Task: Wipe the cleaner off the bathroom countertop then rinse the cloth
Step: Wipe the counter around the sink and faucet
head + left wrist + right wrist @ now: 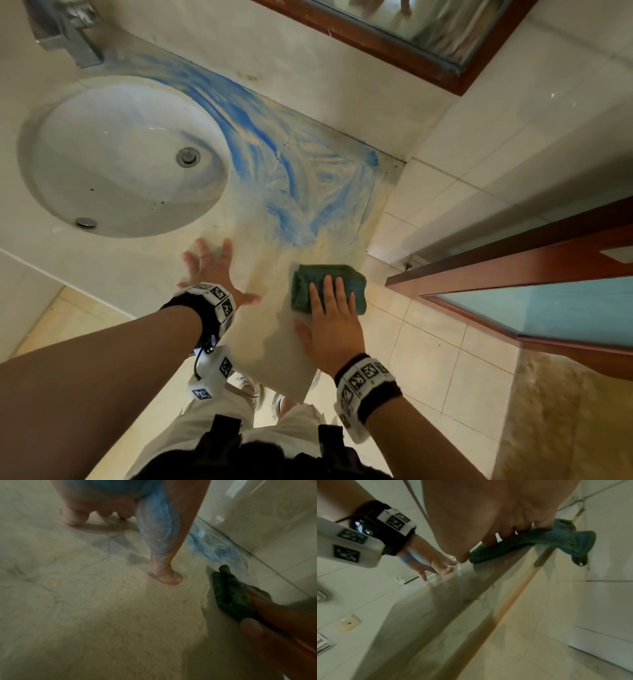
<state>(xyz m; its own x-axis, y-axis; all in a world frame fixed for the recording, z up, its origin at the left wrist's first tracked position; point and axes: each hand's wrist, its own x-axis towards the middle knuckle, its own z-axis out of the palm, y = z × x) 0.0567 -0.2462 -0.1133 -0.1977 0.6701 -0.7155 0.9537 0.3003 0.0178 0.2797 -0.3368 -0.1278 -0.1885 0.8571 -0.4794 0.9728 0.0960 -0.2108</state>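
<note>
A folded green cloth (327, 286) (229, 592) (539, 540) lies at the front right corner of the beige stone countertop (267, 325). My right hand (330, 318) presses flat on the cloth, fingers straight over it. My left hand (214, 270) rests spread on the counter just in front of the basin, fingers splayed, holding nothing; blue cleaner coats its thumb (159, 545). Streaks of blue cleaner (284, 171) (211, 546) cover the counter from behind the sink to the right wall.
A white oval sink (120, 157) with a metal drain sits left, a chrome faucet (65, 34) behind it. A wood-framed mirror (428, 44) hangs on the back wall. A tiled wall (479, 164) bounds the counter's right end; a wooden door (548, 274) stands farther right.
</note>
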